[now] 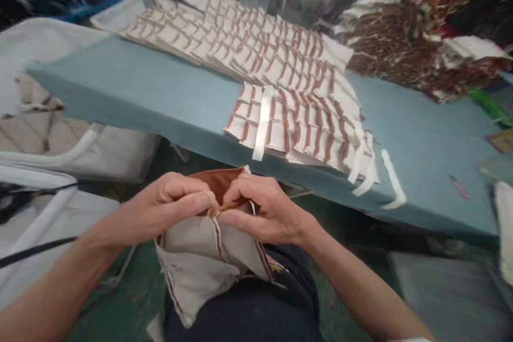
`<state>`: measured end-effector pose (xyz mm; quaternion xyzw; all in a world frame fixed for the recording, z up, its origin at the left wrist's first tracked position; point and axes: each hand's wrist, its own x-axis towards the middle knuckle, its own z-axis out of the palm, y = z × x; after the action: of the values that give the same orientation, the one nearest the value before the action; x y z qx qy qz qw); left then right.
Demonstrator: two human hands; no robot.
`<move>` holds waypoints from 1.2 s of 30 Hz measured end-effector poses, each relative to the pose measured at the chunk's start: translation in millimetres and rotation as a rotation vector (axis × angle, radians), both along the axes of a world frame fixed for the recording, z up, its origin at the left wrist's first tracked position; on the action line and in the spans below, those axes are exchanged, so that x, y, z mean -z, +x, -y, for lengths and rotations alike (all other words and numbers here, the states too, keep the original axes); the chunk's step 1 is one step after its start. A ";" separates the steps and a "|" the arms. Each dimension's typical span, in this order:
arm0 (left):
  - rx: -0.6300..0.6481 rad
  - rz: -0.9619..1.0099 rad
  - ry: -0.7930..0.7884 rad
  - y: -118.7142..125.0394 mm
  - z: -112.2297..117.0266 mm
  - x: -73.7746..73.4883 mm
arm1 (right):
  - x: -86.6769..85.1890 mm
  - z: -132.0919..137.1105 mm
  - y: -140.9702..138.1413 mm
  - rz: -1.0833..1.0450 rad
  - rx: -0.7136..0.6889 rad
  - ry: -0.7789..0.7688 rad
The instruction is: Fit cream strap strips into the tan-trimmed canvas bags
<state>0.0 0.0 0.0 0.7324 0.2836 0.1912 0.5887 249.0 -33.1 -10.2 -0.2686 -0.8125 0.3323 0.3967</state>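
Observation:
A cream fabric pouch [196, 283] with brown seams and a brown lining hangs over my lap, its pale side facing outward. My left hand [176, 203] pinches the pouch's top edge from the left, thumb and fingers pressed together. Close beside it, my right hand [262, 211] grips the same edge where the brown band folds over at a seam. The two sets of fingertips nearly meet there. Anything small between them is too blurred to make out.
A blue-grey table [140, 80] runs across in front of me. Overlapping cream pieces with brown edging [248, 48] cover its middle, with white strips [262, 125] on top. A heap of brown-edged fabric [404, 43] lies at the back right. A white tubular frame [52, 157] stands left.

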 end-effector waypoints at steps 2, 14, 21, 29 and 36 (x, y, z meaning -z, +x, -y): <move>-0.012 -0.013 -0.023 -0.9 0.0 0.4 | 1.9 -2.2 -0.2 -0.009 -0.006 -0.024; -0.004 0.012 -0.223 3.1 -14.0 6.0 | 17.1 -13.3 -4.3 -0.073 -0.062 -0.254; 0.027 -0.007 -0.269 1.9 -19.4 6.4 | 18.8 -18.9 -6.9 -0.070 -0.059 -0.267; 0.082 -0.136 -0.058 -3.1 -21.0 3.3 | 16.1 -20.0 -7.2 -0.009 -0.062 -0.249; 0.030 -0.252 0.331 0.1 -5.0 -19.0 | -8.8 -9.4 -2.6 0.174 -0.020 -0.088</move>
<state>0.1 5.0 19.0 0.8413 0.3087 0.1332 0.4232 246.4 -23.7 -1.3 -0.3053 -0.8313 0.3469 0.3089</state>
